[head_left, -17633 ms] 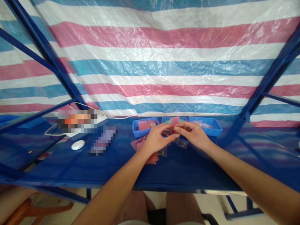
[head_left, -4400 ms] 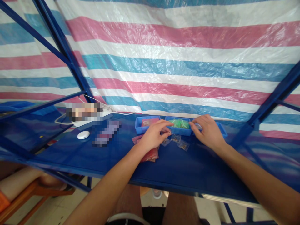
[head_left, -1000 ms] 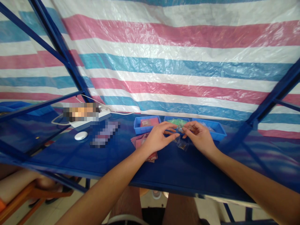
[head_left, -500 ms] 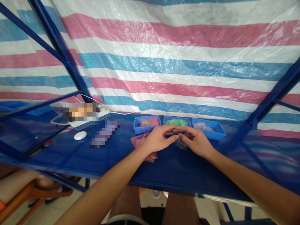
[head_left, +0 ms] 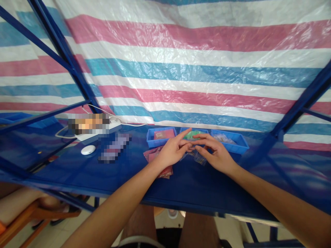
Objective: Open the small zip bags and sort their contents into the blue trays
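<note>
My left hand [head_left: 172,152] and my right hand [head_left: 216,155] meet fingertip to fingertip over the blue table [head_left: 124,179], just in front of three small blue trays. The left hand's forefinger points up. Its thumb and other fingers pinch something small that I cannot make out. The right hand's fingers are stretched out and spread towards the left hand. Small clear bags [head_left: 199,158] lie on the table under the fingertips. A pile of red bags [head_left: 163,169] lies beneath my left wrist.
The left tray [head_left: 160,136] holds red bags, the middle tray [head_left: 193,133] green ones and the right tray [head_left: 234,145] clear ones. A white round object [head_left: 88,150] and a power strip [head_left: 113,124] sit at the left. Blue frame bars slant on both sides.
Over the last second the hands came down together over the clear bags. The left forefinger has since lifted and the right fingers have spread.
</note>
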Available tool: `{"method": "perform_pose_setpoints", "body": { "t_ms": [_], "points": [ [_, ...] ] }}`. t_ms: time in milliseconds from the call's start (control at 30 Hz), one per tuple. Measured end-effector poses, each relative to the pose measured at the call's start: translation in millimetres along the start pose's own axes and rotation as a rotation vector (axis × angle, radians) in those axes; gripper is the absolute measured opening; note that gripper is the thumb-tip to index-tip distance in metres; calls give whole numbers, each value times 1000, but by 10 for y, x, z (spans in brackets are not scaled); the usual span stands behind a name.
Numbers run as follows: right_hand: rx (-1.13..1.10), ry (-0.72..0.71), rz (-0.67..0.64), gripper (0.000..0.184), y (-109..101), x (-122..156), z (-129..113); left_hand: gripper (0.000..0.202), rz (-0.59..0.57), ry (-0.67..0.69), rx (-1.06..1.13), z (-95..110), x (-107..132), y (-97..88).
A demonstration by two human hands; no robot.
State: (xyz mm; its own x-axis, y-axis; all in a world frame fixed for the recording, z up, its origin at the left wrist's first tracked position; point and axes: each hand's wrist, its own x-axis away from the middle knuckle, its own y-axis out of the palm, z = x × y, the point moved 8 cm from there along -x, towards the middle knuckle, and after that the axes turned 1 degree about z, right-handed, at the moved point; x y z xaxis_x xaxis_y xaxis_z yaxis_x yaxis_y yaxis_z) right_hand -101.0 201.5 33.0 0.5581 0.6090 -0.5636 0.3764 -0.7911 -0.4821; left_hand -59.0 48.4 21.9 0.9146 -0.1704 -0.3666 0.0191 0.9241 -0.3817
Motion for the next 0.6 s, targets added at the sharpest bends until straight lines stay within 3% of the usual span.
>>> {"method": "perform_pose_setpoints", "body": {
  "t_ms": [133,267,400,467,600],
  "points": [
    [-11,-26,28,23,-23,-9,-24,70,-1,-18,63,-34,-9,21],
    [41,10,198,26,-260,-39,78,69,84,5,45,-12,-36,-49],
    [396,13,341,39,-673,-88,248,36,81,21,-151,53,-36,-107],
    [587,33,374,44,-879,-121,381,33,43,38,-293,68,-12,-117],
    [848,231,226,50,-1114,-174,797,50,-71,95,-568,45,61,-96]
  ]
}}
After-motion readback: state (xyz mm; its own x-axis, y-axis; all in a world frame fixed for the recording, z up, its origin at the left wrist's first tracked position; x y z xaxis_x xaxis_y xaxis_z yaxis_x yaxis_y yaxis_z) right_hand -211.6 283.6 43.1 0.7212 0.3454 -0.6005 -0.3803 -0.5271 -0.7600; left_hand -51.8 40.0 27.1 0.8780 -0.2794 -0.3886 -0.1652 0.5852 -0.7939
